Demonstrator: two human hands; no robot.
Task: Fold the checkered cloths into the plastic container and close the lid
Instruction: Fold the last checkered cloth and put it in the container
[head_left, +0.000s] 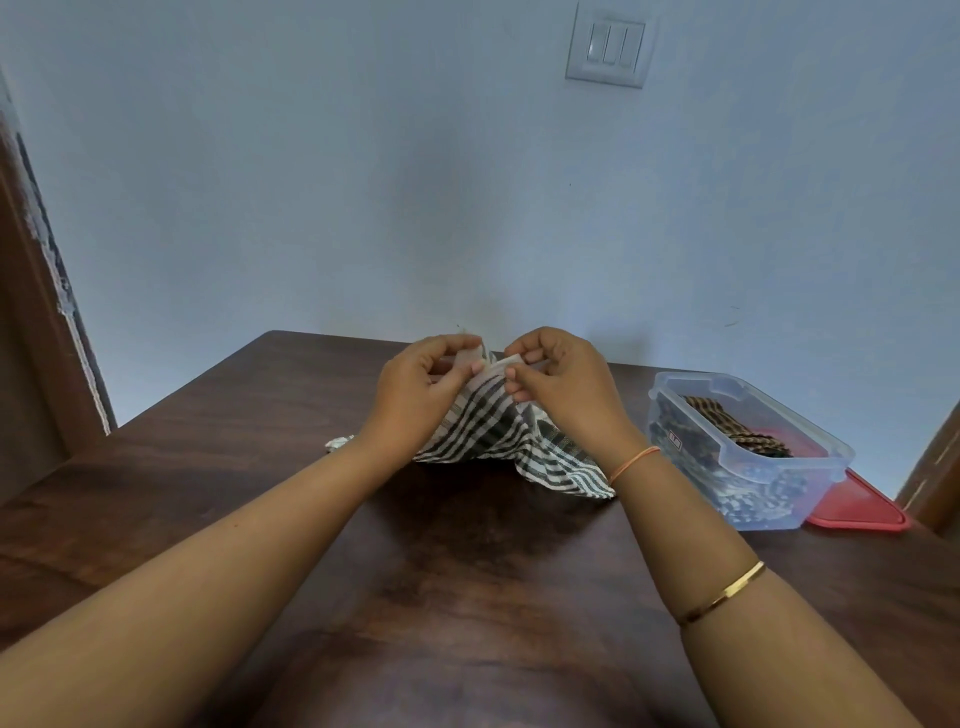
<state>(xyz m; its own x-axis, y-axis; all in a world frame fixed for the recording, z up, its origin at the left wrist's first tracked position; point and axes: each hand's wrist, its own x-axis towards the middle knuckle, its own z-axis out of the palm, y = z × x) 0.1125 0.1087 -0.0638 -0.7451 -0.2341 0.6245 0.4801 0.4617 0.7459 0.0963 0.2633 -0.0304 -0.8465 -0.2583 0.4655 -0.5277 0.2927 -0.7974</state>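
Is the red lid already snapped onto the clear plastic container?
No, the red plastic lid lies flat on the dark wooden table beside the open clear plastic container, which holds folded cloths.

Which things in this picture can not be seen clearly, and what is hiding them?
- Head view: the top edge of the checkered cloth is covered by the left hand and the right hand.
- The red lid lies partly behind the plastic container.
- How many cloths the container holds: its cloudy wall blurs them.
- The container's label is too small to read.
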